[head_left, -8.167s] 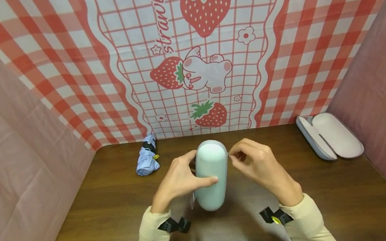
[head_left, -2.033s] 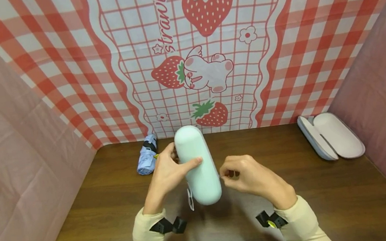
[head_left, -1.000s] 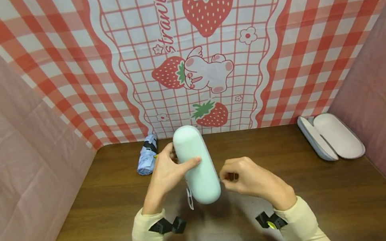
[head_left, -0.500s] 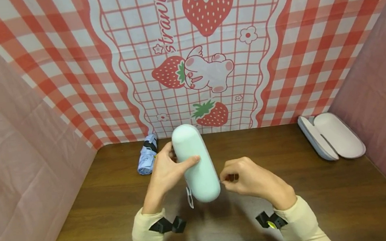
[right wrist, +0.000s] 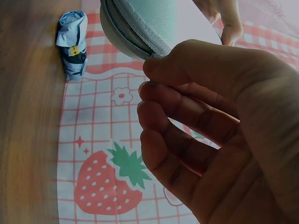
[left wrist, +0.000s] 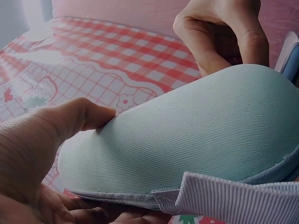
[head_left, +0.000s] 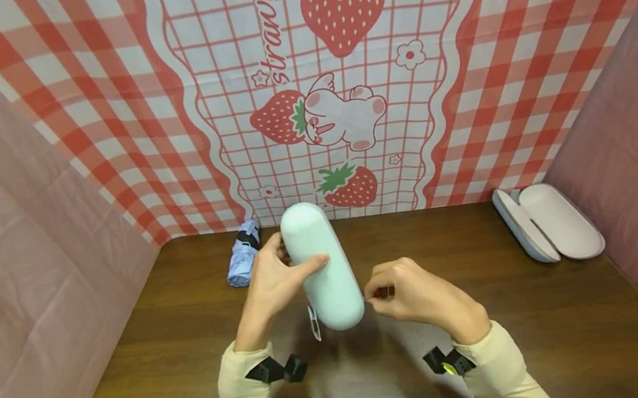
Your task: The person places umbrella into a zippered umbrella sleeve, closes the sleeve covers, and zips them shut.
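Note:
A mint-green zippered case [head_left: 324, 271], long with rounded ends, is held above the table and tilted, its upper end leaning left. My left hand [head_left: 269, 283] grips it from the left side, thumb across the front and fingers behind. At its lower right edge my right hand [head_left: 423, 296] pinches the small zipper pull between thumb and forefinger. In the right wrist view the grey zipper [right wrist: 140, 32] runs along the edge to those fingertips; the pull itself is mostly hidden. A pale fabric strap [left wrist: 224, 198] hangs from the case's left side.
A folded blue umbrella [head_left: 243, 255] with a black band lies at the back left of the wooden table [head_left: 197, 373]. At the back right sits an opened grey-blue hard case [head_left: 561, 222]. A strawberry-print cloth [head_left: 327, 25] covers the back wall.
Since the oldest frame, the case has shifted left and away from me and tilted, while my right hand has moved down its right edge with the zipper pull. Lately both hands barely move.

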A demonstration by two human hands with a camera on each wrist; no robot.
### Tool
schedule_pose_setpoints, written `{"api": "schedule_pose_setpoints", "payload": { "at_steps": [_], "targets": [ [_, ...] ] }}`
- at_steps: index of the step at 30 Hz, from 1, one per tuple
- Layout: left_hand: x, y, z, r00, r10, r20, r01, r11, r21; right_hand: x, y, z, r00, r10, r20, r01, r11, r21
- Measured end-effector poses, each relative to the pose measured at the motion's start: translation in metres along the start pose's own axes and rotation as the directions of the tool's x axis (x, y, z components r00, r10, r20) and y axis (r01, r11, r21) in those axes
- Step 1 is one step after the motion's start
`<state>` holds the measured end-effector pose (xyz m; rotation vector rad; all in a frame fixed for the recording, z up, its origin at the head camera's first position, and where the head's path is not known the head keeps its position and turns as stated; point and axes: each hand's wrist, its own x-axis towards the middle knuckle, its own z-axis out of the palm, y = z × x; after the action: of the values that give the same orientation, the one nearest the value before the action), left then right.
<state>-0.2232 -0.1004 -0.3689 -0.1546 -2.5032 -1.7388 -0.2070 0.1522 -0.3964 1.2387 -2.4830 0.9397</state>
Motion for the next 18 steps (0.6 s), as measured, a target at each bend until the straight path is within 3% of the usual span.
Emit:
{"api": "schedule_pose_setpoints", "payload": {
  "at_steps": [13,18],
  "targets": [
    [0.0012,0.0003,0.0012,0.999,-0.007,-0.035,0.006,1.0,-0.021,-0.0007,-0.001,-0.0047,0.998,0.049,0.034,-0.049,0.999,0.013],
    [0.0017,0.0006,0.0004,0.998,-0.022,-0.05,0.02,0.999,-0.05,-0.0007,-0.0005,-0.0041,1.0,0.017,0.021,-0.017,1.0,0.006]
  ]
}}
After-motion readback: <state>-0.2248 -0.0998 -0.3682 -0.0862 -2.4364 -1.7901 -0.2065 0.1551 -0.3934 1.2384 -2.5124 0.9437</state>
